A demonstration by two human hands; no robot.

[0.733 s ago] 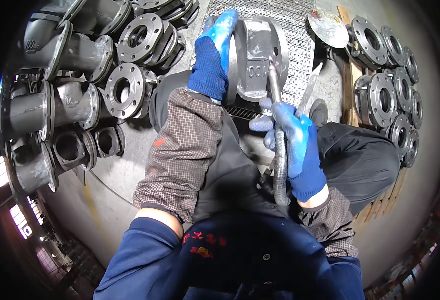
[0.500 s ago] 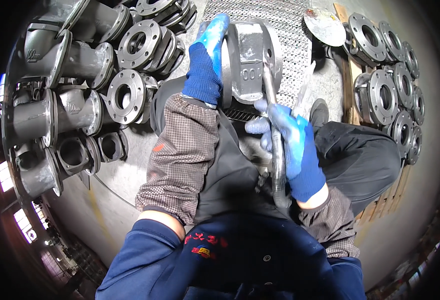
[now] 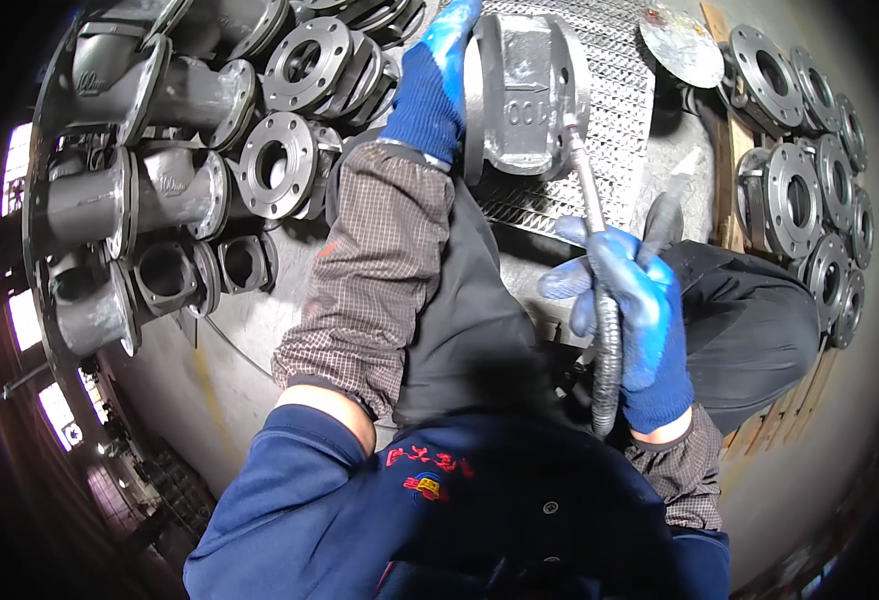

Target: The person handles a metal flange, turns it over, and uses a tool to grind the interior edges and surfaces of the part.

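Observation:
A grey cast-metal valve body [image 3: 527, 90] with a round flange at each end lies on its side on a perforated metal surface. My left hand [image 3: 447, 60], in a blue coated glove, is against its left flange; its fingertips run out of view at the top. In my right hand [image 3: 632, 310], gloved likewise, is a slim metal rod-like tool [image 3: 590, 190] with a ribbed hose [image 3: 607, 355] running back toward my lap. The tool's tip is at the inner side of the right flange [image 3: 573, 90]; whether it touches, I cannot tell. Some right fingers stick out loosely.
Grey flanged castings [image 3: 75, 215] are stacked at the left, beside upright flanged rings [image 3: 278, 165]. More ringed castings [image 3: 792, 200] stand on wooden boards [image 3: 732, 150] at the right. A round pale plate [image 3: 682, 48] sits beyond the perforated surface [image 3: 615, 120]. My bent knees flank the work.
The whole view has shifted, so the castings sit further right and slightly higher. My right hand still holds the tool, its tip still near the right flange. The left hand stays on the valve body.

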